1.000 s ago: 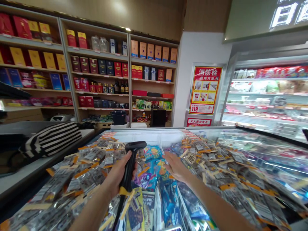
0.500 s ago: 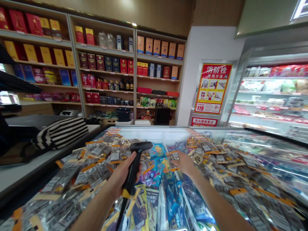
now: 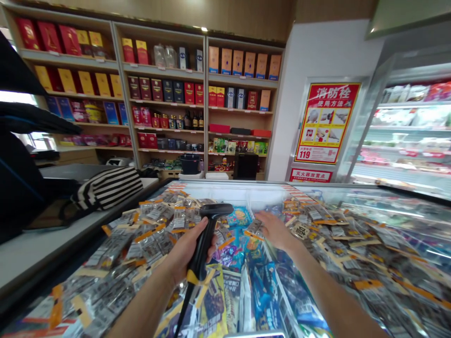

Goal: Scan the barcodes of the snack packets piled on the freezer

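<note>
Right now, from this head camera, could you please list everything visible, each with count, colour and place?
packets: many, silver-grey with orange labels, heaped on both sides of the freezer
snack bags: several, mostly blue, between the heaps
freezer: one, pale rim, under the heaps
striped bag: one, black and white, on the counter
counter: one, grey, left
boxes: many, red, yellow, blue, on the back shelves
poster: one, red, white wall
cooler: one, pale, right
barcode scanner: one, black, in the left hand
left hand: closed round the scanner handle
right hand: palm down, fingers on a packet, grip unclear
</note>
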Available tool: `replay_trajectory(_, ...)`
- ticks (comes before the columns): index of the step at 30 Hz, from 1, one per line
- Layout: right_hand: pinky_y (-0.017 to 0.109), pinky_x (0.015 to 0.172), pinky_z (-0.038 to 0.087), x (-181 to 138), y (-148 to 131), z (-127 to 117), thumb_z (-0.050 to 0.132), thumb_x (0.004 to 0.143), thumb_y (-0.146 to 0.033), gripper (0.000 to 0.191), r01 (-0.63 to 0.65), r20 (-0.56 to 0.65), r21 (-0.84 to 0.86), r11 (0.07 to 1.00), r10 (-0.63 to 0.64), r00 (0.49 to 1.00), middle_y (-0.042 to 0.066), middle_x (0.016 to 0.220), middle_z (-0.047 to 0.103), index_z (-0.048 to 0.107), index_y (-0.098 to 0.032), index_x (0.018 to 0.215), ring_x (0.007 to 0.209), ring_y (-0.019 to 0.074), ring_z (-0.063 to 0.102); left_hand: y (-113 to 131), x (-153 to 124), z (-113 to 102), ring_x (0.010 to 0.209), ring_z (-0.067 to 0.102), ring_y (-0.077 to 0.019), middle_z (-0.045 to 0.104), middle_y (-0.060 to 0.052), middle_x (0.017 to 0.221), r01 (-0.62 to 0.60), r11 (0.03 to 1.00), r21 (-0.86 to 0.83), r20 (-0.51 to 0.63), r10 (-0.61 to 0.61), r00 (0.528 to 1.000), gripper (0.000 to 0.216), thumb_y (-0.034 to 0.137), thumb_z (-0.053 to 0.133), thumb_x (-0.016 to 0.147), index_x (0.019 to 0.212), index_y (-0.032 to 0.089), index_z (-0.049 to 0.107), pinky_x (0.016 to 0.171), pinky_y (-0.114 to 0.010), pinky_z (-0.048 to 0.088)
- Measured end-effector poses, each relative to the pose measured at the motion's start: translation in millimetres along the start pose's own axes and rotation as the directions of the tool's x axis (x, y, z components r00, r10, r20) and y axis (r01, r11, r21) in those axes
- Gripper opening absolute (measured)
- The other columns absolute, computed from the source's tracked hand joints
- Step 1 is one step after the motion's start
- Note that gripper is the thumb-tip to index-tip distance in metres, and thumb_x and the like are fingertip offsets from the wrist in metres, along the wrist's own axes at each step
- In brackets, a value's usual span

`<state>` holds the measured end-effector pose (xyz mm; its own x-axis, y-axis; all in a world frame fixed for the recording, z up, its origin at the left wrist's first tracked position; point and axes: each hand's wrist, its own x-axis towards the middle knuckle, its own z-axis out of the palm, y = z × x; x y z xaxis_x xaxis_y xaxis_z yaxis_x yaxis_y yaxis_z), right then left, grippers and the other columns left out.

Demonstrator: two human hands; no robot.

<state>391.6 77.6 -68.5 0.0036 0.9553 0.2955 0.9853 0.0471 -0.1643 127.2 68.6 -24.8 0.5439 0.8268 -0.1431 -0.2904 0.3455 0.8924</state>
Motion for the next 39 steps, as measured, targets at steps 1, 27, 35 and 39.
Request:
replay_trajectory(1, 0.030, 0.084, 0.034, 0.0, -3.0, 2.2, 0.037, 0.073, -0.017, 0.039, 0.005, 0.035, -0.023, 1.000, -0.004, 0.999, 0.007, 0.114, 0.051, 0.049, -0.021, 0.110, 0.102, 0.0188, 0.046, 0.0, 0.2, -0.2, 0.039, 0.044, -0.0065, 0.052, 0.002, 0.053, 0.003, 1.000, -0.006, -0.004, -0.003, 1.000, 0.031, 0.045, 0.045, 0.073, 0.081, 0.016, 0.051, 0.036, -0.018, 0.035)
replay_trajectory(27, 0.026, 0.063, 0.039, 0.5, 2.2, 7.3, 0.050, 0.059, -0.034, 0.025, -0.187, -0.117, 0.710, 0.679, 0.375, 0.919, 0.004, 0.074, 0.060, 0.050, -0.017, 0.078, 0.070, 0.0175, 0.055, 3.6, -5.6, 3.2, 0.038, 0.043, -0.0062, 0.052, 0.002, 0.050, 0.021, 0.999, -0.025, 0.024, -0.021, 1.000, 0.032, 0.045, 0.043, 0.074, 0.078, 0.015, 0.052, 0.035, -0.017, 0.034)
replay_trajectory(35, 0.031, 0.069, 0.041, 11.7, 12.4, 29.8, 0.057, 0.051, -0.028, 0.030, 0.037, -0.176, 0.973, 0.226, 0.636, 0.751, 0.002, 0.073, 0.060, 0.048, -0.017, 0.078, 0.071, 0.0168, 0.055, 4.6, -16.3, 5.6, 0.039, 0.041, -0.0054, 0.051, 0.001, 0.056, 0.062, 0.995, -0.075, 0.177, -0.047, 0.983, 0.031, 0.044, 0.042, 0.075, 0.083, 0.016, 0.053, 0.037, -0.017, 0.032)
replay_trajectory(39, 0.030, 0.067, 0.042, 10.9, 9.9, 31.0, 0.057, 0.052, -0.026, 0.029, 0.022, -0.189, 0.964, 0.265, 0.626, 0.756, 0.001, 0.071, 0.060, 0.048, -0.017, 0.077, 0.069, 0.0159, 0.055, 3.4, -17.3, 7.2, 0.040, 0.042, -0.0062, 0.051, 0.001, 0.056, 0.093, 0.990, -0.108, 0.207, -0.069, 0.976, 0.031, 0.041, 0.042, 0.076, 0.092, 0.016, 0.051, 0.038, -0.018, 0.031)
